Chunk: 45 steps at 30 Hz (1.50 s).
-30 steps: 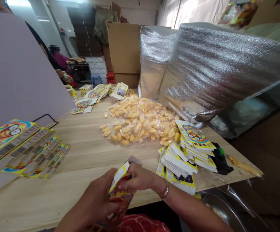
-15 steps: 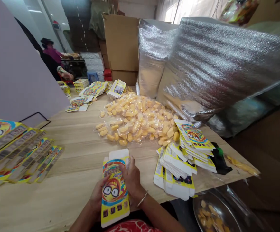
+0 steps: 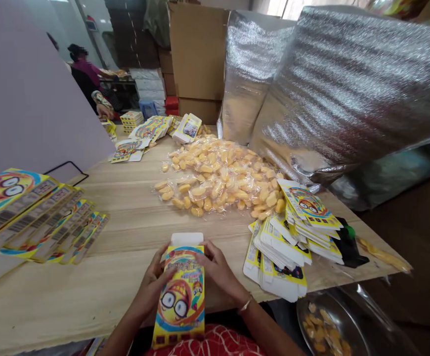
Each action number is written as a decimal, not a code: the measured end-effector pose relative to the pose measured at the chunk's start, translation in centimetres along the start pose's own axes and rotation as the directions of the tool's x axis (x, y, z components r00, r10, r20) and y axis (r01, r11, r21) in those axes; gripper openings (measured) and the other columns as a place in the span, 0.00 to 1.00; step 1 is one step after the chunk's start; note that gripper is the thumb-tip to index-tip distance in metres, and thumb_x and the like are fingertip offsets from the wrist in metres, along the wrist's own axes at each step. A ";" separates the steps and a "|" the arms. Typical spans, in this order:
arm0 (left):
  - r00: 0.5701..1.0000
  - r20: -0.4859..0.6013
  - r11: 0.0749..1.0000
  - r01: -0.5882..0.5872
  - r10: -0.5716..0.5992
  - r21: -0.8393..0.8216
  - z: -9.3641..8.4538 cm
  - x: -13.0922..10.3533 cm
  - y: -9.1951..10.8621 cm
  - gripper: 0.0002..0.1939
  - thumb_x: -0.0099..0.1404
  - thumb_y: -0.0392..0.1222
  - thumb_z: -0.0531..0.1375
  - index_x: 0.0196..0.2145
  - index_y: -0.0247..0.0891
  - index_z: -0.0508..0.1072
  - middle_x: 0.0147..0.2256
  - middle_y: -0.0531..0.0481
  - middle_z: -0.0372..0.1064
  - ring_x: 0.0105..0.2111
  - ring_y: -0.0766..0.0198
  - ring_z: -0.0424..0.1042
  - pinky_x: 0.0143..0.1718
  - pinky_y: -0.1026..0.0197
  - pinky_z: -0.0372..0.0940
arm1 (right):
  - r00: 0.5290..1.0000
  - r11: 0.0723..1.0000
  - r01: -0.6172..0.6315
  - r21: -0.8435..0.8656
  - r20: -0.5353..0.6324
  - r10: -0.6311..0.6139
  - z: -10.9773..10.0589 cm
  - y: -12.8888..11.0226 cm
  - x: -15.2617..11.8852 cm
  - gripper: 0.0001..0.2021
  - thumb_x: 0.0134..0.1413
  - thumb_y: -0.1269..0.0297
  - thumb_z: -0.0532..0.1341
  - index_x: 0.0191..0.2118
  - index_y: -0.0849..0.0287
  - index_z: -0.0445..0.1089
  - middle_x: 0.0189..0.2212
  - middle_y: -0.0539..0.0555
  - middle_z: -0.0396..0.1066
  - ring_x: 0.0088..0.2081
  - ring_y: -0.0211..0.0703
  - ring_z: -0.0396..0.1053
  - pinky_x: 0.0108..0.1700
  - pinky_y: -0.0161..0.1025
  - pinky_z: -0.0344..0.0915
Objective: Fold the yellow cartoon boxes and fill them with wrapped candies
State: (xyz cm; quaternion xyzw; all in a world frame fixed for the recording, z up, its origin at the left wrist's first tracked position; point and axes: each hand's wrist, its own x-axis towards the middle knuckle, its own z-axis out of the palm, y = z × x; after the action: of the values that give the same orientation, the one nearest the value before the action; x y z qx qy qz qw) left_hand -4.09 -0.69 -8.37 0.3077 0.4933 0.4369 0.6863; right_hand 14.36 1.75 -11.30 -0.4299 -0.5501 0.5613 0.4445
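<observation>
A yellow cardboard box (image 3: 181, 296) printed with a cartoon face in glasses is held close to my body, its white end flap sticking up at the far end. My left hand (image 3: 154, 282) grips its left side, thumb lying on the printed front. On the right edge, near the flap, my right hand (image 3: 218, 269) holds the same box with the thumb over the front. Beyond the box lies a heap of yellow-orange pieces in clear wrappers (image 3: 222, 178). A stack of flat printed cartons (image 3: 285, 247) lies to the right of my hands.
Several printed boxes (image 3: 40, 217) stand in a row at left beside a pale partition (image 3: 33, 99). Silver foil-lined bags (image 3: 348, 89) and a cardboard box (image 3: 198, 54) rise behind the heap. A metal bowl (image 3: 359, 321) sits below the table's right edge. A person (image 3: 85, 69) sits far back.
The box has come nearer my body and tipped, with its flap end now squarer to me. My right hand has shifted to the box's upper right edge. The view has turned slightly left.
</observation>
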 end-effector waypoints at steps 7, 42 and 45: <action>0.986 0.047 0.946 -0.165 0.158 0.279 -0.1 1.0 1.6 0.18 0.61 0.55 0.60 0.27 0.36 0.70 0.28 0.52 0.70 0.29 0.63 0.69 0.31 0.65 0.65 | 0.988 0.999 0.033 -0.022 -0.152 -0.036 0.9 -1.2 -0.2 0.15 0.57 0.52 0.59 0.39 0.59 0.66 0.27 0.46 0.60 0.29 0.35 0.58 0.32 0.32 0.58; 0.762 0.504 0.542 -0.646 0.407 0.538 3.3 1.2 3.7 0.09 0.66 0.43 0.56 0.39 0.46 0.76 0.37 0.51 0.74 0.38 0.62 0.75 0.37 0.65 0.70 | 0.960 0.920 0.220 -0.324 -0.096 -0.264 -5.6 -5.2 -5.7 0.12 0.60 0.62 0.58 0.47 0.57 0.73 0.47 0.57 0.74 0.48 0.42 0.71 0.50 0.39 0.66; 0.620 0.432 0.281 -0.730 0.655 0.623 2.8 3.3 3.9 0.11 0.64 0.44 0.57 0.43 0.51 0.74 0.45 0.54 0.72 0.41 0.61 0.74 0.36 0.64 0.72 | 0.841 0.821 0.081 -0.565 -0.403 -0.360 -11.9 -4.9 -8.1 0.13 0.60 0.63 0.57 0.48 0.58 0.72 0.47 0.58 0.73 0.49 0.44 0.69 0.52 0.41 0.65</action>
State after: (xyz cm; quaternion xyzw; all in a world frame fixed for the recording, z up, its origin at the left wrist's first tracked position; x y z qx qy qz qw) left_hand -2.13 3.96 -5.46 0.7641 0.4108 0.4279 0.2538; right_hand 27.99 -3.35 -6.80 -0.5943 -0.5980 0.2024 0.4983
